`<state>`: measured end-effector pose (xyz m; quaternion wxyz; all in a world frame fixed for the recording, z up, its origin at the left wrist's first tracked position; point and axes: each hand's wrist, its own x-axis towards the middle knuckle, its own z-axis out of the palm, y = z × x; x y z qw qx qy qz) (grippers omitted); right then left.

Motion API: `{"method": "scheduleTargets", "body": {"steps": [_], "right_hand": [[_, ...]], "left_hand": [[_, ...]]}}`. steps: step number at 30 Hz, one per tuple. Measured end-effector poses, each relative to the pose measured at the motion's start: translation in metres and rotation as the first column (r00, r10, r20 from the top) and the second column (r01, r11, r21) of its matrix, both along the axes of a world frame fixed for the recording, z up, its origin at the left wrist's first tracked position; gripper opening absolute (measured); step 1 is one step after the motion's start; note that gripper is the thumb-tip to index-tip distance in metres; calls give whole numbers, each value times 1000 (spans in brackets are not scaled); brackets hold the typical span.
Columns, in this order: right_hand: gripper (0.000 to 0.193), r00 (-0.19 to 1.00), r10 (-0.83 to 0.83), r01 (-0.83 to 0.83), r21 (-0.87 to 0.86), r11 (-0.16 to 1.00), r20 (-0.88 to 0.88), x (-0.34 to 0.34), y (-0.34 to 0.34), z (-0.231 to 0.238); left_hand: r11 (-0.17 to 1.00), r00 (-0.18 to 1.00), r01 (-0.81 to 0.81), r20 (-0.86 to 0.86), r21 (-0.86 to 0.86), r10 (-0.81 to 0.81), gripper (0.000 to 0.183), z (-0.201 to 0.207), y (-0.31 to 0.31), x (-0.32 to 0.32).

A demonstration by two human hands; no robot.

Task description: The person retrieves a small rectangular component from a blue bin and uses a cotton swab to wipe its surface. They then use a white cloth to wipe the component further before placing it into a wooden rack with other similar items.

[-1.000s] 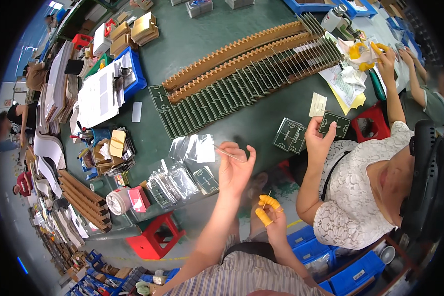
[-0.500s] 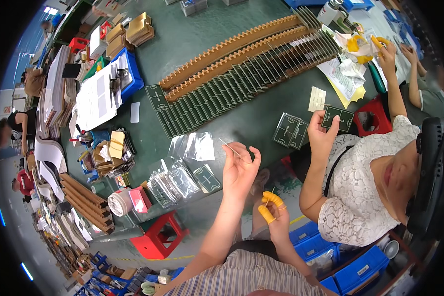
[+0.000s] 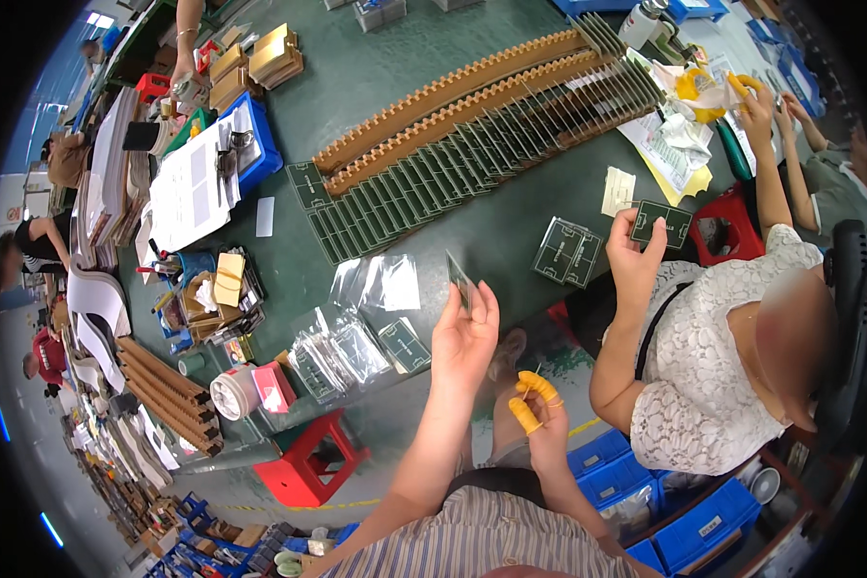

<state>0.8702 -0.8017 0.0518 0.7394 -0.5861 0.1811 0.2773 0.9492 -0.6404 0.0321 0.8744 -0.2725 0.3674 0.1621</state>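
At frame centre the left hand (image 3: 464,337) pinches 1 small green board (image 3: 459,280) upright by its lower edge above the tabletop (image 3: 511,231). The right hand (image 3: 541,424), lower centre, hangs empty, fingers curled. Best gripped by the edges, turned slowly.

Head-worn view (fisheye), steeply downward

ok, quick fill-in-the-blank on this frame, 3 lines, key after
1. The left hand holds a thin green ____ edge-up.
2. The right hand wears ____ finger cots.
3. Under the table edge stands a ____ stool.
Missing words: board; yellow; red
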Motion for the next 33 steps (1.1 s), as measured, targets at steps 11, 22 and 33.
{"method": "scheduleTargets", "body": {"steps": [11, 22, 33], "right_hand": [[41, 1000, -9, 9, -4, 1000, 10, -4, -1, 0], [41, 1000, -11, 11, -20, 1000, 6, -7, 1, 8], [43, 983, -53, 48, 33, 998, 175, -7, 3, 43]], "left_hand": [[996, 995, 93, 33, 9, -93, 9, 24, 2, -8], [987, 984, 154, 84, 55, -158, 18, 33, 2, -21], [709, 975, 110, 62, 697, -212, 37, 88, 7, -43]]}}
